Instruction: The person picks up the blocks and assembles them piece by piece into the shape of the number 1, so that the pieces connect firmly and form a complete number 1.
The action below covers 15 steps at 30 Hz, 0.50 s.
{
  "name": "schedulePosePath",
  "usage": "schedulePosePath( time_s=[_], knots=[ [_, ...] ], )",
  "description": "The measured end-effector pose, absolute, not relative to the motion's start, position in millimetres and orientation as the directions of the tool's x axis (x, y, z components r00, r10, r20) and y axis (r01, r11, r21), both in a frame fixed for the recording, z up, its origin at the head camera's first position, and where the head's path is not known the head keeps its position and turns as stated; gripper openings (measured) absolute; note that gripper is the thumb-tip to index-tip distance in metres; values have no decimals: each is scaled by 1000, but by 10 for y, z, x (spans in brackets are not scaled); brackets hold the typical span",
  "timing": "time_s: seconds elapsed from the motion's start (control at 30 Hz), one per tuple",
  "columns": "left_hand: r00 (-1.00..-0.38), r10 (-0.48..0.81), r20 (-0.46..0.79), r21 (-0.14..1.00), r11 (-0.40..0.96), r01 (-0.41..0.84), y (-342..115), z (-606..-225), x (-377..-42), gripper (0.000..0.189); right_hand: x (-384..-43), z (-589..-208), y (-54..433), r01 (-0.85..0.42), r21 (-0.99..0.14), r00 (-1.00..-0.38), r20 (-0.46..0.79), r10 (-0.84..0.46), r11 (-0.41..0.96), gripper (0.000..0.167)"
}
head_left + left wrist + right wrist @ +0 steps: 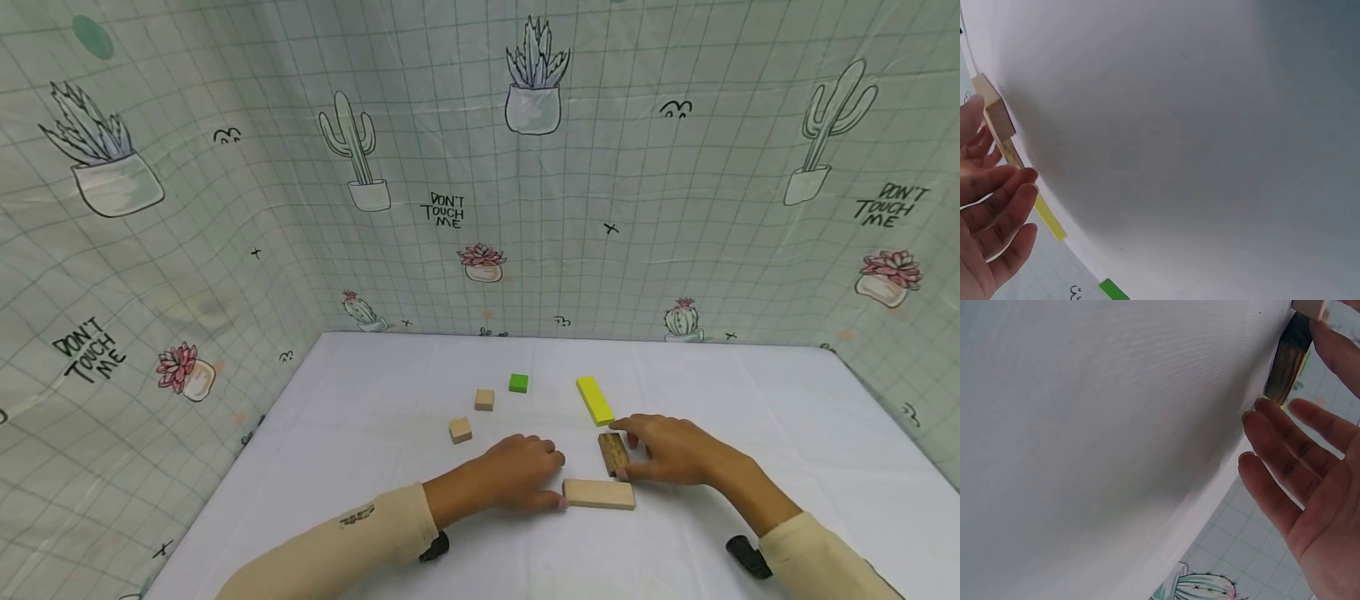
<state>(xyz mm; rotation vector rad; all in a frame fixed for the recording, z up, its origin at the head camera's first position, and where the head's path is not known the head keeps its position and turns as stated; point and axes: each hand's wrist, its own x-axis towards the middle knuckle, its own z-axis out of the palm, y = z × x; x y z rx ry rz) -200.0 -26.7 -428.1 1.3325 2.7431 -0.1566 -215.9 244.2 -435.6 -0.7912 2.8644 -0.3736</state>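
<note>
- At the left of the tabletop (360, 467), a pale cube (461, 430) sits alone; just to its far right is a second cube (484, 400), and farther on a small green block (518, 383).
- On the near side of these is the left hand (517, 475), its grip released, fingers loosely bent around nothing, thumb at the left end of the pale plank (598, 494).
- That plank lies flat, long side running left to right, nearest of all the pieces.
- Beyond it, slanting away to the far left, lies the yellow block (595, 401).
- Between the two is the dark wooden block (613, 454), its near end close by the plank.
- The right hand (671, 450) reaches in from the right, grip slack, thumb and forefinger by the dark block's two ends; I cannot tell whether they press it.
- I'd judge the step as setting these pieces in place; the next move calls for light fingertip nudges, leaving the neighbours undisturbed.
</note>
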Motion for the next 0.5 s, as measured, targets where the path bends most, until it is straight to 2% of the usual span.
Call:
schedulePosePath(
  time_s=[0.27, 0.5],
  knots=[
    [-610, 778, -152, -69, 607, 792, -173, -4249, -1980, 51, -2162, -4363, 2431, -530, -288, -825, -43, -563, 798, 67],
    [-586, 796, -153, -82, 581, 810, -108, -4260, -1981, 48, -2180, -4382, 2414, -521, -294, -827, -58, -559, 802, 66]
  ],
)
